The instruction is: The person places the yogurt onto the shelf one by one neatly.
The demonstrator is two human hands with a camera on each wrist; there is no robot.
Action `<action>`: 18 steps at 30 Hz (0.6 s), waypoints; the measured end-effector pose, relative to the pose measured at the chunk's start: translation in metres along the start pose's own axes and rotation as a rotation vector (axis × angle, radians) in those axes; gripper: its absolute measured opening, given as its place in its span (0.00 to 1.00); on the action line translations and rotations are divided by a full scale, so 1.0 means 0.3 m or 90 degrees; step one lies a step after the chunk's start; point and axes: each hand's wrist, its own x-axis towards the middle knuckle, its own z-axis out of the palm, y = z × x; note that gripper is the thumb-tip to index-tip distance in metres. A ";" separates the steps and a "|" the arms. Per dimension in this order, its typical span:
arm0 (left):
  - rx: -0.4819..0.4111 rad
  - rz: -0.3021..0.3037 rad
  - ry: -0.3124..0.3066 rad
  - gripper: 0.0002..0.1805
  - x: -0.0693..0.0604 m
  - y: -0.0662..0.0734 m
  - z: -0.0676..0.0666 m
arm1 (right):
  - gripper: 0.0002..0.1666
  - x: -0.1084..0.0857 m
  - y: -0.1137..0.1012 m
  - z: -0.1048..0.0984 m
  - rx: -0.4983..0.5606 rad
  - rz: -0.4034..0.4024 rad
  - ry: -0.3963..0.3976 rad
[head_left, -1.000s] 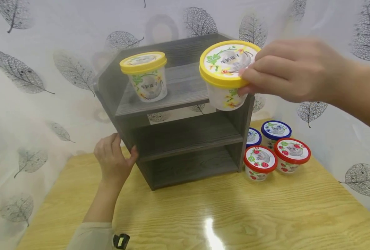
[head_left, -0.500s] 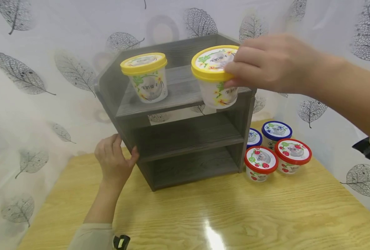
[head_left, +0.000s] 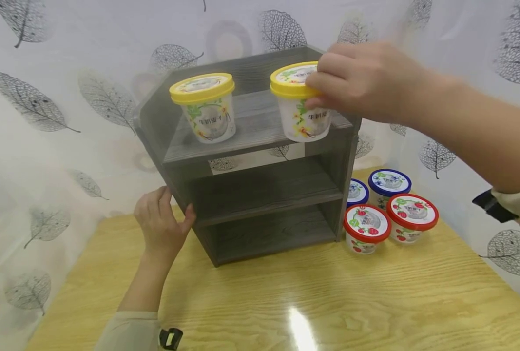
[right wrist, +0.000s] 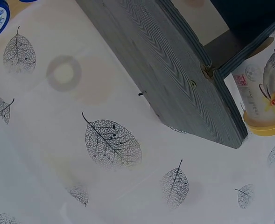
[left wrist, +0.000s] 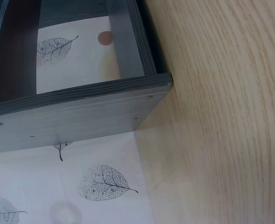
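My right hand (head_left: 365,83) pinches the yellow lid of a white cup (head_left: 301,117) at the right part of the grey shelf's top board. In the right wrist view that cup (right wrist: 268,88) shows at the right edge, beside the shelf's side panel (right wrist: 174,70). Whether its base touches the board, I cannot tell. Another yellow-lidded cup (head_left: 209,117) stands at the left of the same board. My left hand (head_left: 161,222) grips the left side panel of the shelf (head_left: 260,192), thumb at its front edge. The left wrist view shows the shelf (left wrist: 81,112) but no hand.
Right of the shelf, two red-lidded cups (head_left: 367,229) (head_left: 411,217) stand on the wooden table (head_left: 260,297), with two blue-lidded cups (head_left: 389,183) (head_left: 356,192) behind them. A leaf-patterned white sheet (head_left: 88,48) hangs behind the shelf.
My right hand has moved left with the yellow-lidded cup, from in front of the shelf's right end to the top board. The left hand has stayed on the side panel.
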 end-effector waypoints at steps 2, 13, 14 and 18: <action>0.000 0.000 0.000 0.24 0.000 0.000 0.000 | 0.21 0.001 0.002 0.005 -0.016 0.011 -0.017; -0.002 -0.003 -0.003 0.24 -0.003 0.003 0.001 | 0.19 0.000 0.020 0.032 -0.043 0.018 -0.043; -0.001 -0.004 -0.002 0.24 -0.003 0.003 0.001 | 0.18 0.000 0.021 0.035 -0.045 0.020 -0.043; 0.000 -0.004 -0.003 0.23 -0.002 0.004 -0.001 | 0.17 -0.002 0.027 0.052 -0.051 0.029 -0.041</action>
